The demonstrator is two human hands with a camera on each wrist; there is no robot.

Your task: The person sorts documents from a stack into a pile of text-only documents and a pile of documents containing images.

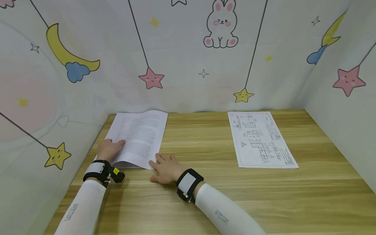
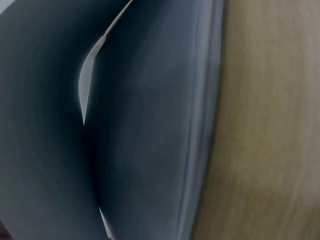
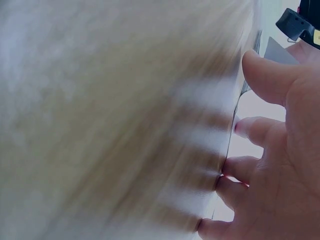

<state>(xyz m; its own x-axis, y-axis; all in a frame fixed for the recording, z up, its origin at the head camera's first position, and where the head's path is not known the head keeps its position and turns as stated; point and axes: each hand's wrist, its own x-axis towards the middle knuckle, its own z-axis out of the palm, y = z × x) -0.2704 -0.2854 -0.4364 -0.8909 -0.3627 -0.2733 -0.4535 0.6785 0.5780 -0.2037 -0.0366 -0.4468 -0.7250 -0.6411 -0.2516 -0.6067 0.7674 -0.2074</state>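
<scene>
A booklet of printed pages (image 1: 141, 133) lies at the back left of the table, its top sheet bulging and its near edge arched up. My left hand (image 1: 108, 150) grips the left side of the pages, thumb laid across the printed sheet and the other fingers mostly hidden. In the left wrist view, the shaded pages (image 2: 145, 125) fill most of the picture, with a gap between layers. My right hand (image 1: 168, 169) is spread at the near right corner of the pages, fingertips right at that corner. Its fingers (image 3: 237, 167) also show spread in the right wrist view.
Sheets with technical drawings (image 1: 261, 140) lie at the right rear of the wooden table (image 1: 199, 140). A cloth wall (image 1: 182, 94) with cartoon prints closes off the back, and similar cloth stands along both sides.
</scene>
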